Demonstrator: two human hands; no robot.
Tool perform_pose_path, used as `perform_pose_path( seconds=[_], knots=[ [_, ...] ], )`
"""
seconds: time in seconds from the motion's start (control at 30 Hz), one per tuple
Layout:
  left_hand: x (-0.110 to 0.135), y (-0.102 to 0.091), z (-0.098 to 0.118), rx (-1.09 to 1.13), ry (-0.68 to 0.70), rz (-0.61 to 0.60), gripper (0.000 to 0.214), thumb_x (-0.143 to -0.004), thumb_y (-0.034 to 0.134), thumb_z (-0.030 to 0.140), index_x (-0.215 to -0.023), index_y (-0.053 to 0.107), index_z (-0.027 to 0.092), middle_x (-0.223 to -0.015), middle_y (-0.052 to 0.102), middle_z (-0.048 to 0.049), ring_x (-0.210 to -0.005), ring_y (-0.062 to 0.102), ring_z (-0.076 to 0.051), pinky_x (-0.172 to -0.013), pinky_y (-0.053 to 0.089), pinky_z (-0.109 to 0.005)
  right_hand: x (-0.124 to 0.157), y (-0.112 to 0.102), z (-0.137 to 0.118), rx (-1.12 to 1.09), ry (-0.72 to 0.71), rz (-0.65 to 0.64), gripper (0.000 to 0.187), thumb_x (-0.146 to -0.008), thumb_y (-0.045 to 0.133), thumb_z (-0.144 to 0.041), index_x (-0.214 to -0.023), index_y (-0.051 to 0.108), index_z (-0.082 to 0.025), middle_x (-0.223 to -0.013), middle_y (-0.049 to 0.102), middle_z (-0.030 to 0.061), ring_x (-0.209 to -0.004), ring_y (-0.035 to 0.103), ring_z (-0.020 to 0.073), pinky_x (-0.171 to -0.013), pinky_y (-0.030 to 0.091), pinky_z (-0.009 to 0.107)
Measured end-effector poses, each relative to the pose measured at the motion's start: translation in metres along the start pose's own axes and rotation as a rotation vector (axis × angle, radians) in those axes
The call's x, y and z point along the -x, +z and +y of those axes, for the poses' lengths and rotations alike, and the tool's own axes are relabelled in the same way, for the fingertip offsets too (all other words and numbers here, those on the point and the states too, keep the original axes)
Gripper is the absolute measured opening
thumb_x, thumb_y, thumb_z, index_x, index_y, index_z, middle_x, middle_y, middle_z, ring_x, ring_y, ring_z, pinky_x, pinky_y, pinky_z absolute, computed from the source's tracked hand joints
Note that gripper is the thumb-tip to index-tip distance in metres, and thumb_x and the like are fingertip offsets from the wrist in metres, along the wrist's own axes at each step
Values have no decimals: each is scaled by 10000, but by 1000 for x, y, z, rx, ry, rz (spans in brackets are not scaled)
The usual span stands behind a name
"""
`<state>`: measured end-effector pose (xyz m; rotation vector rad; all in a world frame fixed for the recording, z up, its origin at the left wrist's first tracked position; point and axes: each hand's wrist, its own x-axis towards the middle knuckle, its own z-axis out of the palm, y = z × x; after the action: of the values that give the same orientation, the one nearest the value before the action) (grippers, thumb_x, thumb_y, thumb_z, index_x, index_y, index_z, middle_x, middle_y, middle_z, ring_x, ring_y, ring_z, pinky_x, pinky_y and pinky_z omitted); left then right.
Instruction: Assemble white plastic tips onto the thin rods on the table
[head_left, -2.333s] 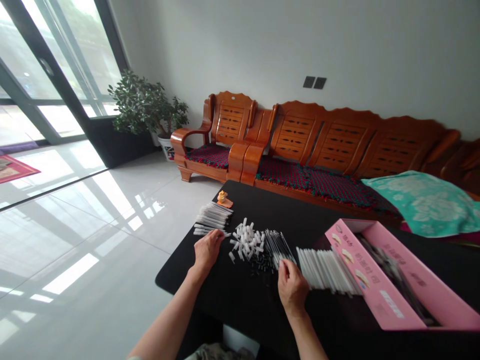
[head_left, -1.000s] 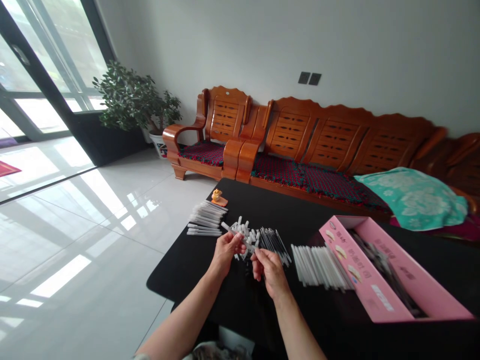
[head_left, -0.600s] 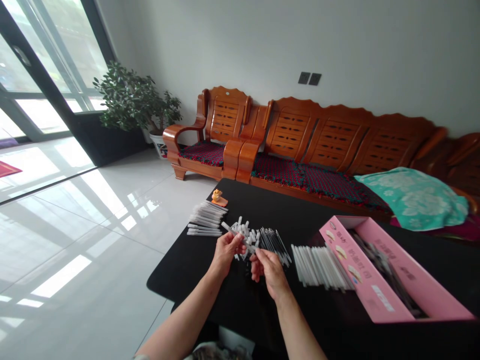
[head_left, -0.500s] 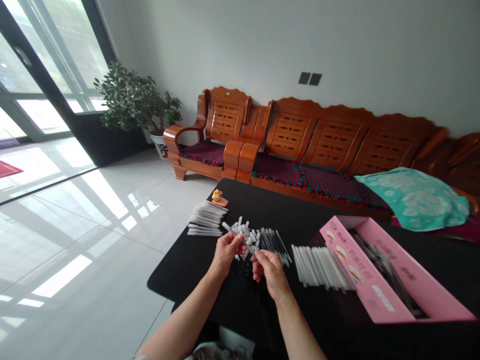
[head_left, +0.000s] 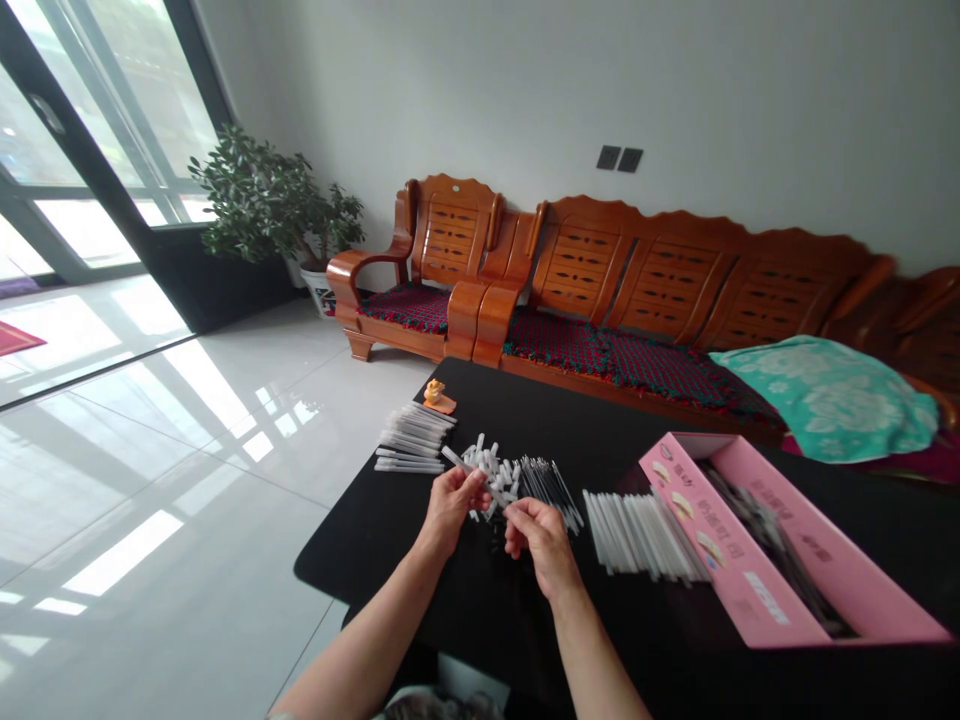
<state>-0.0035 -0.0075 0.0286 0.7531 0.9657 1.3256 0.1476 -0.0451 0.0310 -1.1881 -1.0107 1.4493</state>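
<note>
My left hand (head_left: 451, 510) grips a thin white plastic tube (head_left: 471, 470) that sticks out past its fingers on both sides. The fingertips of my right hand (head_left: 541, 545) are at the tube's lower end, and I cannot tell if they hold it. Both hands are just above a loose pile of short white plastic parts (head_left: 491, 468). Thin dark-tipped rods (head_left: 550, 492) lie next to the pile, and small dark pieces (head_left: 496, 535) lie near my right hand. A neat stack of white tubes (head_left: 414, 438) lies to the left.
A wide row of long white tubes (head_left: 637, 537) lies on the black table (head_left: 375, 545), next to an open pink box (head_left: 780, 540). A small orange figurine (head_left: 434, 393) stands at the table's far end. A wooden sofa (head_left: 660, 290) runs behind the table.
My hands have moved from apart on the table to together above the pile, with the white tube lifted in my left hand. The camera view has shifted slightly.
</note>
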Motion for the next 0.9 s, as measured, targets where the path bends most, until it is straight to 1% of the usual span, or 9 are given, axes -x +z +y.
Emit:
perform_pose_path(
  seconds=[0.07, 0.2, 0.27, 0.37, 0.53, 0.67, 0.73, 0.83, 0.9],
  knots=[
    [-1, -1, -2, 0, -1, 3, 407, -662, 807, 475, -777, 650, 118, -598, 625, -2, -522, 603, -124, -531, 510, -233, 0, 0, -1, 5, 12, 16, 417, -694, 765, -515, -781, 626, -131, -564, 625, 0, -429, 551, 93, -389, 382, 179],
    [-2, -1, -3, 5, 5, -7, 400, -679, 798, 473, -787, 649, 117, -609, 629, -4, -525, 603, -121, -531, 510, -229, 1, 2, -2, 20, 36, -17, 487, -770, 655, -612, -774, 633, -125, -512, 599, 4, -386, 533, 102, -351, 351, 185],
    [-2, -1, -2, 4, 4, -10, 401, -674, 801, 473, -786, 650, 119, -617, 630, -3, -525, 603, -122, -526, 508, -230, 0, 2, -2, 18, 18, -22, 454, -756, 684, -582, -757, 627, -131, -510, 594, -6, -389, 529, 96, -360, 362, 184],
    [-1, -1, -1, 2, 1, -4, 407, -666, 804, 477, -783, 652, 118, -613, 627, -1, -523, 603, -123, -530, 511, -235, 0, 2, -1, 7, 19, 11, 420, -684, 774, -515, -787, 626, -135, -565, 629, -3, -429, 556, 96, -390, 392, 180],
    [0, -1, -2, 7, 1, -9, 412, -660, 808, 479, -778, 654, 116, -610, 629, -2, -520, 604, -120, -530, 510, -232, 1, 2, 1, 5, 37, -20, 478, -766, 668, -601, -782, 631, -125, -517, 601, -2, -392, 537, 101, -358, 364, 184],
    [-1, -2, -3, -2, -4, 0, 414, -662, 807, 479, -776, 651, 112, -606, 631, -10, -523, 612, -129, -532, 513, -238, 1, 2, 1, -3, 20, 0, 437, -701, 757, -540, -785, 629, -131, -560, 626, -5, -426, 560, 97, -386, 393, 180],
    [-1, -2, -3, -1, -3, 3, 419, -663, 806, 481, -783, 652, 110, -608, 634, -13, -523, 612, -130, -538, 517, -242, 1, 2, 1, -5, 58, 0, 478, -715, 724, -588, -788, 633, -125, -554, 633, 11, -413, 567, 112, -369, 390, 188],
    [-2, -2, -2, 0, -5, 0, 422, -659, 808, 483, -785, 652, 112, -613, 640, -15, -522, 609, -128, -540, 518, -242, 2, 3, 1, -11, 79, -29, 529, -780, 621, -652, -750, 625, -124, -468, 582, -1, -347, 519, 111, -329, 352, 191],
    [-2, -2, -2, 0, -7, -6, 417, -658, 809, 480, -777, 650, 113, -616, 639, -15, -522, 608, -126, -539, 517, -239, 2, 3, 2, -18, 49, -45, 487, -772, 661, -615, -744, 618, -131, -461, 567, -19, -346, 502, 95, -336, 349, 182]
  ],
)
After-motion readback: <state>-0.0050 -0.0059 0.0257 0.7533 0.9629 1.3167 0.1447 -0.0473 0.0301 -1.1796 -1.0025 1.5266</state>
